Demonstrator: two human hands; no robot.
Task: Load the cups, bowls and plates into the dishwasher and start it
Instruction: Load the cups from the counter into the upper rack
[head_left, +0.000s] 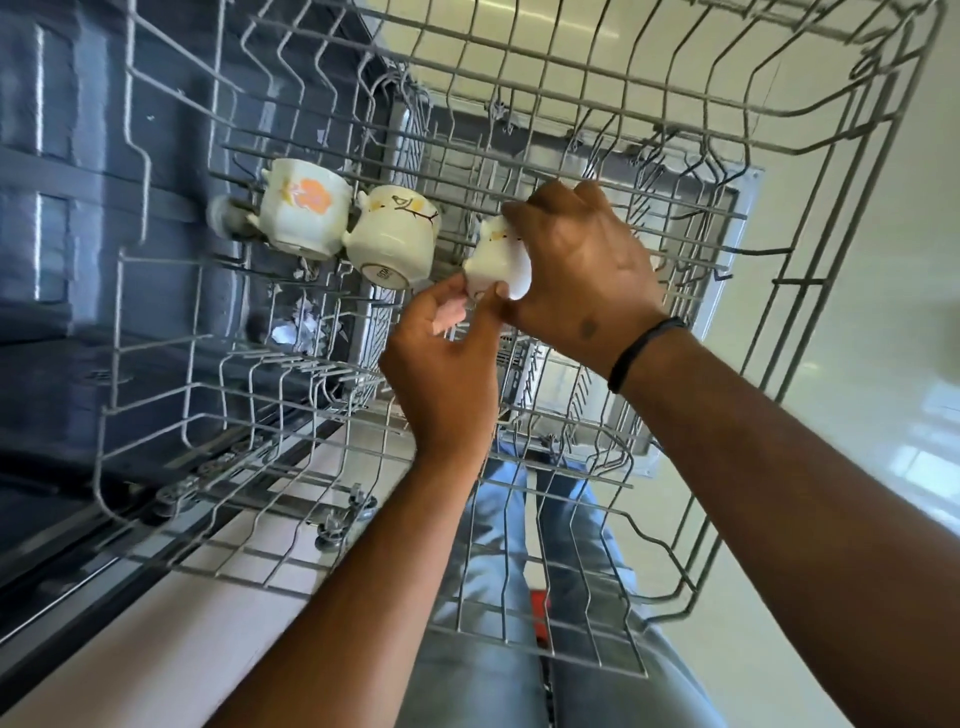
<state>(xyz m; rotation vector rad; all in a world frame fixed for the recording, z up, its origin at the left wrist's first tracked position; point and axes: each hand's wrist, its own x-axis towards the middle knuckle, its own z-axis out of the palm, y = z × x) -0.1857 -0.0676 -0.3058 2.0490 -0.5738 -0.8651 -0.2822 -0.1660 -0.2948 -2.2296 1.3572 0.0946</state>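
Here both hands work on one small white cup (493, 260) over the pulled-out upper rack (810, 322): the right hand (582, 260) wraps over it from the far side with curled fingers, and the left hand (441, 353) pinches its near lower edge from beneath. The cup lies tilted, its long axis slanting from the left fingertips up toward the right knuckles, so it needs turning mouth-down, I judge, to sit on the tines. Just left of both hands the flowered cup (301, 213) and the bird cup (395, 234) already rest in the rack, touching each other.
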